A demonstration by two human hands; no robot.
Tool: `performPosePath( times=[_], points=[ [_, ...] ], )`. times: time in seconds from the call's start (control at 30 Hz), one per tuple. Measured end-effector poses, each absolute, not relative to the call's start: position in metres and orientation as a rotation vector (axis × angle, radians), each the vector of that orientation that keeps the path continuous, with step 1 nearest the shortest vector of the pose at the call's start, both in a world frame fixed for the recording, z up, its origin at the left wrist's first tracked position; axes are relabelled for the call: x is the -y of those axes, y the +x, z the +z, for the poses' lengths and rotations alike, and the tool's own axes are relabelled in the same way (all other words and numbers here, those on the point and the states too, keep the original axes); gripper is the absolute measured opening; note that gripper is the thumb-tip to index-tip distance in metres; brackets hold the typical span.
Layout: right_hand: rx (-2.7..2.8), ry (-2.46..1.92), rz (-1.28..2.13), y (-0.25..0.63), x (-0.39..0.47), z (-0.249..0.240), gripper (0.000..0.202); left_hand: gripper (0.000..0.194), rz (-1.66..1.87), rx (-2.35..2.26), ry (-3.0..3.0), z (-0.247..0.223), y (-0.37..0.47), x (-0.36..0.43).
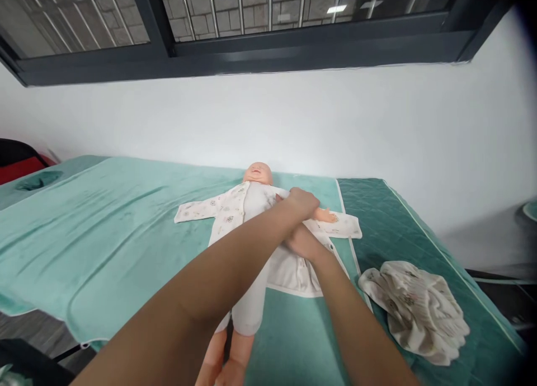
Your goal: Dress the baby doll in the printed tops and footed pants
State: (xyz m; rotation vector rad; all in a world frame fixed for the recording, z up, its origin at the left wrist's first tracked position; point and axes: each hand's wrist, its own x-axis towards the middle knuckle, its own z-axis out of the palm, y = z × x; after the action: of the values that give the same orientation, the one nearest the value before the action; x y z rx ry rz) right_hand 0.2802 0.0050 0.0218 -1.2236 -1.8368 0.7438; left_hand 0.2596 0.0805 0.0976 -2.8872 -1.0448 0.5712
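A baby doll (258,174) lies face up on the green bed cover, its head toward the wall and its bare legs toward me. White clothing covers its body and upper legs. An open, patterned white jacket (229,210) is spread beneath it, with one sleeve stretched out to each side. My left hand (302,202) crosses over to the doll's arm on the right, fingers bent round and mostly hidden. Just below it, my right hand (301,241) is at the same arm and the jacket, its fingertips hidden. The doll's small hand (325,215) shows beyond them, above the right sleeve.
Crumpled patterned cloth (419,310) lies on the darker green cover (369,207) at the right. Behind the bed stand a white wall (210,123) and a dark-framed window (293,50). A red and black item (19,162) is at the far left.
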Motion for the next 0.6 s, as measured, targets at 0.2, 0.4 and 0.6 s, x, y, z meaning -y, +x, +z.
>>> performPosePath(
  times=[0.2,0.4,0.6],
  points=[
    [1.83,-1.117,1.024,0.317,0.008,0.051,0.052,0.043,0.417,1.123,-2.908,0.105,0.238,-0.11],
    [1.521,-1.923,0.682,0.369,-0.006,0.025,0.037,0.036,0.252,1.092,-2.959,0.101,0.223,-0.109],
    [1.225,-1.85,0.72,0.367,-0.018,0.007,0.04,0.032,0.137,1.024,-2.922,0.092,0.215,-0.102]
  ],
)
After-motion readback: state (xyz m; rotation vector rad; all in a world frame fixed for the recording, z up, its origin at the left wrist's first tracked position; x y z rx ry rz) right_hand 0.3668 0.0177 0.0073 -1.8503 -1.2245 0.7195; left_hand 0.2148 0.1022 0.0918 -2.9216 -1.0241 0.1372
